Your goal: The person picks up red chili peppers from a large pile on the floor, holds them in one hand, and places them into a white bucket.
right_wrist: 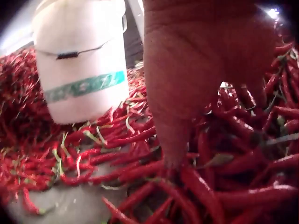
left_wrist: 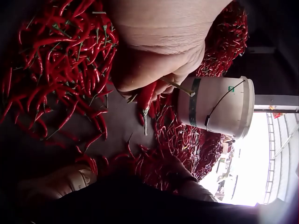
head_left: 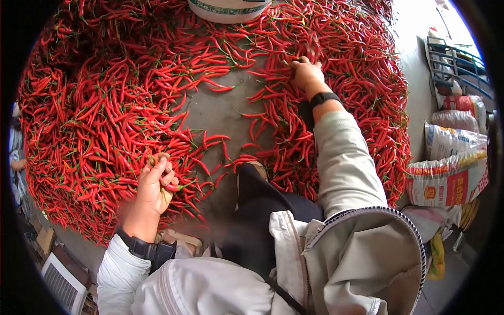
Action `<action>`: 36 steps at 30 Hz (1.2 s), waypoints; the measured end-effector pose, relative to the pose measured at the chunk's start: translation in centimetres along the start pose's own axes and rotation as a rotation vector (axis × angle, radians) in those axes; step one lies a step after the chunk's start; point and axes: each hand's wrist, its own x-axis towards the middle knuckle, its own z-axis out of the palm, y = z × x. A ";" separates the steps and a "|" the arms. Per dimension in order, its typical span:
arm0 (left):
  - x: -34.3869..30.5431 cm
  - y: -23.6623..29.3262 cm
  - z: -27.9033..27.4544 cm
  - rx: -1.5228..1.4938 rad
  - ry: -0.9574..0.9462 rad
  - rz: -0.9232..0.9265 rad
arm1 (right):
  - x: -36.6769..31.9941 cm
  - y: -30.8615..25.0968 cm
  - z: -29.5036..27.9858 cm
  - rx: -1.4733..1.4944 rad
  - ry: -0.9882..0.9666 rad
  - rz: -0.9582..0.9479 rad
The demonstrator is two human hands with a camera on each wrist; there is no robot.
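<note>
My left hand grips a few red chili peppers, over the edge of the left pile of chili peppers. In the left wrist view one held chili pepper pokes out below the curled fingers with its green stem down, and a pale stem sticks out beside it. My right hand reaches forward to the right pile of chili peppers. Its thumb points down among the peppers in the right wrist view, the other fingers spread apart from it and partly hidden, with no pepper seen between them.
A white bucket with a green band stands among the chilies ahead. Grey floor shows between the piles. Filled sacks and a blue metal frame line the right side. A white slatted panel lies at lower left.
</note>
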 end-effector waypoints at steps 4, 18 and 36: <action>0.4 -0.5 -0.3 0.009 -0.005 -0.016 | -5.8 1.8 2.3 0.005 0.004 -0.258; 0.0 -2.2 -0.7 -0.010 -0.118 -0.053 | -19.9 4.1 -1.7 0.296 0.076 -0.317; -0.5 -3.5 1.1 -0.031 -0.146 -0.122 | -16.2 2.1 -0.4 0.173 0.147 0.256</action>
